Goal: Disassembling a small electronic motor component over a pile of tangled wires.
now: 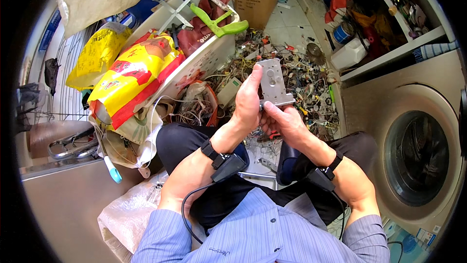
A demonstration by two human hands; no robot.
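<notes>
Grey metal: a flat metal part (275,82) is being held up in front of the body, over loose small parts (311,95) on the floor (297,32). Hands are close tog., both clamped on it: L edge is being gripped by left hand (247,100), thumb upright; lower edge is being pinched by right hand (288,123), fingers curled under, prob. for steadiness. Broad face is being tilted upward, prob. for viewing. Yellow-red bag (138,76) is being borne by white basket (211,51), prob. saving floor space.

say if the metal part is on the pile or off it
Off the pile: the metal part is held, left hand at its left edge, right hand at its lower end.
</notes>
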